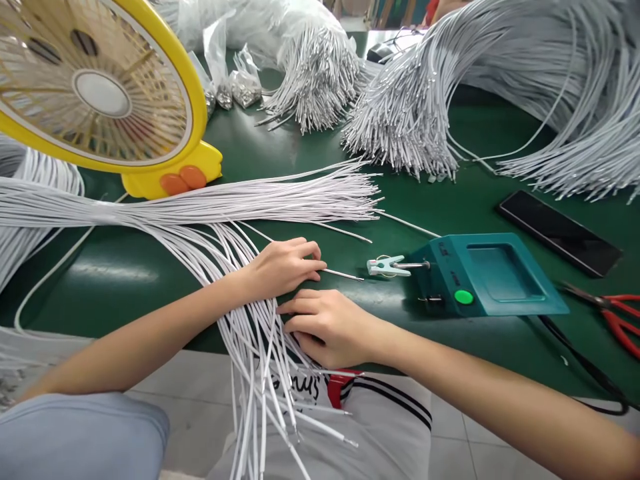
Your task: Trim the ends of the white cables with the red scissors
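My left hand (285, 268) pinches a single white wire (344, 274) between thumb and fingers, its bare tip pointing right. Just below it, my right hand (333, 328) has its fingers apart and slightly bent, beside the loose white wires (250, 327) that hang over the table edge onto my lap. Behind my hands lies a tied bundle of white wires (280, 199), its cut ends fanned to the right. Right of my left hand is a teal box (540, 280) with a green button (464, 297) and a pale clip (389, 266) on a metal rod.
A yellow fan (200, 87) stands at the left. Big grey wire bundles (405, 113) and small bags of metal parts (245, 87) lie along the back. At the right are a black phone (559, 232), red-handled pliers (617, 313) and a black cable (583, 357).
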A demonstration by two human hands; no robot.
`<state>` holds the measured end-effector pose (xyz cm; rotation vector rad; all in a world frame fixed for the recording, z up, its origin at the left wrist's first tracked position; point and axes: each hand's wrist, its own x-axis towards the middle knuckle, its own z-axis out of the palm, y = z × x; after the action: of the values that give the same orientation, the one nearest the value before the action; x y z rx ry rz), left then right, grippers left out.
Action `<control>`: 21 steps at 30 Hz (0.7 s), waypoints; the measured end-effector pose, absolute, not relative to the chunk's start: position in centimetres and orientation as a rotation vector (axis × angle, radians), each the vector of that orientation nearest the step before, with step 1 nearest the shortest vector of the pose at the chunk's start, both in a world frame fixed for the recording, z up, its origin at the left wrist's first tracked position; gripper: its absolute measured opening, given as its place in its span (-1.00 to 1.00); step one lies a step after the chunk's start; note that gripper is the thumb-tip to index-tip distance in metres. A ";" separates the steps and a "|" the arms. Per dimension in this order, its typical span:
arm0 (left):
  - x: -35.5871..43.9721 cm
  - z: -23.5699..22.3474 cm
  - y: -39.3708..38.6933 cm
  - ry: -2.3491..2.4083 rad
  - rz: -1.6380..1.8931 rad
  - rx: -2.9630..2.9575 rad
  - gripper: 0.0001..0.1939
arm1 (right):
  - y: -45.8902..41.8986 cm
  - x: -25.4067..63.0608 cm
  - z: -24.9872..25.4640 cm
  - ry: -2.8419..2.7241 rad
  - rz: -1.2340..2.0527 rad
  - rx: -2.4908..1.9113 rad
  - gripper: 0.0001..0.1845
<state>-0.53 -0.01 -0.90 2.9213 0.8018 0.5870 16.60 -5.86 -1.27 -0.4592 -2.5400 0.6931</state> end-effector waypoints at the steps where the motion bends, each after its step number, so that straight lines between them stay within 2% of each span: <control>1: -0.4 -0.9 0.1 0.806 0.563 2.938 -0.80 | -5.9 16.6 -1.3 -2.543 0.693 -0.462 -0.77; 5: -0.3 -0.3 0.0 0.771 0.649 2.799 -0.77 | -6.0 16.5 -1.3 -2.530 0.704 -0.467 -0.76; 8: -0.3 0.4 -0.8 0.698 0.866 2.514 -0.85 | -6.0 16.5 -1.3 -2.516 0.698 -0.475 -0.77; 11: -0.3 0.8 -1.8 0.523 1.026 2.538 -0.96 | -6.0 16.4 -1.4 -2.541 0.692 -0.530 -0.80; 14: 0.1 0.9 -2.4 0.435 1.024 2.621 -0.88 | -6.1 16.5 -1.3 -2.580 0.687 -0.577 -0.81; 21: 0.7 1.3 -2.1 0.810 0.967 2.044 -0.87 | -6.0 16.5 -1.4 -2.476 0.722 -0.525 -0.76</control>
<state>0.71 -2.14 1.33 2.0442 0.8101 0.9673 16.46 -6.03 -1.44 -0.5254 -2.4760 0.7215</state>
